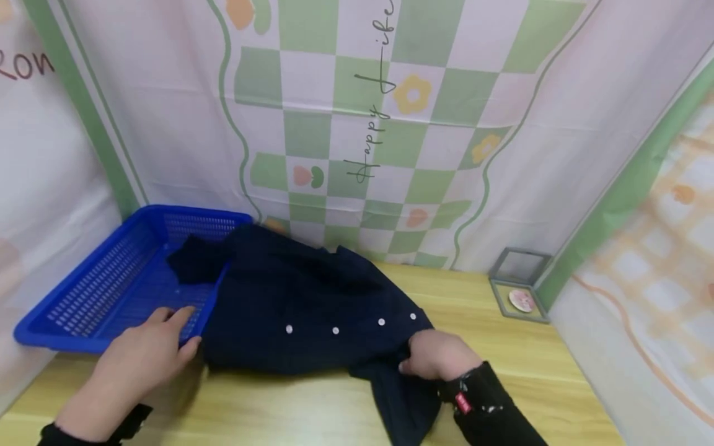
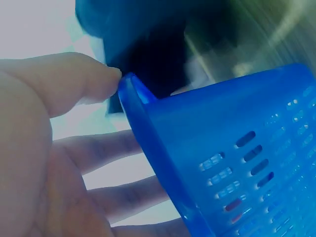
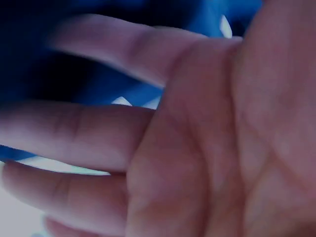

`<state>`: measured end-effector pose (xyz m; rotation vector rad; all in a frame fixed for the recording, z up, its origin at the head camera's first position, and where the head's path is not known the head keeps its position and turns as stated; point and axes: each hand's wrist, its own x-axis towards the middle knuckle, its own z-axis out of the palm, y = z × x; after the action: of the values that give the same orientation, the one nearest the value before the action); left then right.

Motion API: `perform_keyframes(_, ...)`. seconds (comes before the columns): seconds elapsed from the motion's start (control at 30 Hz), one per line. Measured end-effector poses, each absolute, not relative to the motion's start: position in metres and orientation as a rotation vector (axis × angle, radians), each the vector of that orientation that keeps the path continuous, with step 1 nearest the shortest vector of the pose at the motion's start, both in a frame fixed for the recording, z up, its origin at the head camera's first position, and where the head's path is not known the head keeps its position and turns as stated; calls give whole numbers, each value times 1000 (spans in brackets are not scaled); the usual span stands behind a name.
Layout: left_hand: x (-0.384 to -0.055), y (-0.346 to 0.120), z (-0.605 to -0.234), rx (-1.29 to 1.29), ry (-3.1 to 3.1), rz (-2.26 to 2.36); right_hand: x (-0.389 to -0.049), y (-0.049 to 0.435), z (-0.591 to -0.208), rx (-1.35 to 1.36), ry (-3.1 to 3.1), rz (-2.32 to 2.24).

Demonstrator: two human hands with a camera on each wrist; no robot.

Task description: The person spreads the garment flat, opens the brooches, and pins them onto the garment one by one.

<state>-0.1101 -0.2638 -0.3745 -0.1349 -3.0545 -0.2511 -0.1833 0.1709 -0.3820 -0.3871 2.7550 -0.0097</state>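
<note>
A dark navy garment with a row of white buttons (image 1: 312,297) lies across the wooden table in the head view. One short sleeve-like part hangs over the rim into the blue plastic basket (image 1: 83,310), and another part trails toward the front right. My left hand (image 1: 142,350) holds the basket's near right rim; in the left wrist view the thumb (image 2: 84,81) is at the rim and the other fingers pass behind the wall. At the garment's right end, my right hand (image 1: 443,354) touches the cloth. Its fingers (image 3: 74,131) look extended in the right wrist view, their tips dim against dark cloth.
A small grey-framed open case (image 1: 520,300) with a round pink-and-white piece stands at the back right. Patterned curtains (image 1: 362,124) close off the back and both sides. Bare wooden tabletop (image 1: 279,409) shows at the front.
</note>
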Motion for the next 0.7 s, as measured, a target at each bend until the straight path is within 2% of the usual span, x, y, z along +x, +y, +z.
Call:
perform_keyframes(0.17, -109, -263, -374, -148, -3045, -213, -196, 163, -369, -441, 2952, -104)
perform_keyframes(0.47, -111, -260, -374, -199, -3030, -170, -203, 160, -410, -624, 2904, -56)
perform_keyframes(0.6, -112, -260, -373, -205, -3048, -151, -209, 180, -399, -721, 2984, -96)
perform_keyframes(0.7, -111, -261, -372, -210, -3059, -146, -213, 200, -383, -641, 3101, -151)
